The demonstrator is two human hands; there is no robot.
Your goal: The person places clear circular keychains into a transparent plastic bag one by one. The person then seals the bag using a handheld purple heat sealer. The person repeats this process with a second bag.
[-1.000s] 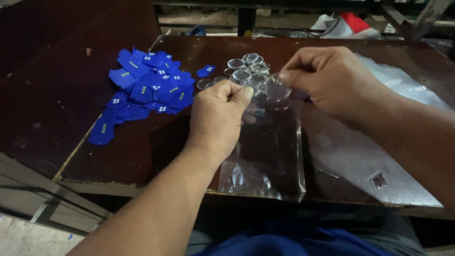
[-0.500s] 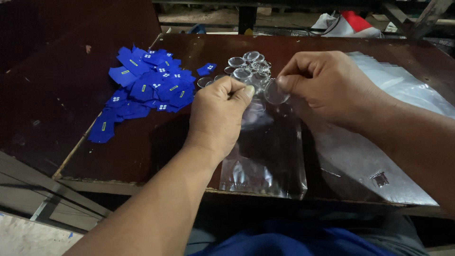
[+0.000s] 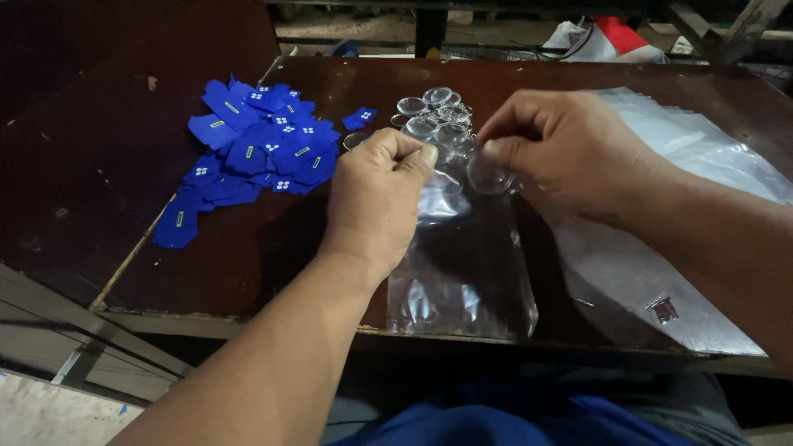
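My left hand (image 3: 382,198) pinches the open top edge of a clear plastic bag (image 3: 462,272) that lies flat on the dark wooden table (image 3: 248,256). My right hand (image 3: 570,153) holds a clear round disc (image 3: 489,175) between thumb and fingers, right at the bag's mouth. Two similar discs show through the lower part of the bag. A cluster of several more clear discs (image 3: 434,111) lies on the table just beyond both hands.
A heap of small blue tags (image 3: 252,153) is spread at the left of the table. A stack of clear plastic bags (image 3: 686,165) lies to the right. The table's front edge runs near my body; red and white cloth (image 3: 603,37) sits behind.
Both hands have stayed at the bag's mouth; the right hand has shifted the clear disc slightly lower toward the opening.
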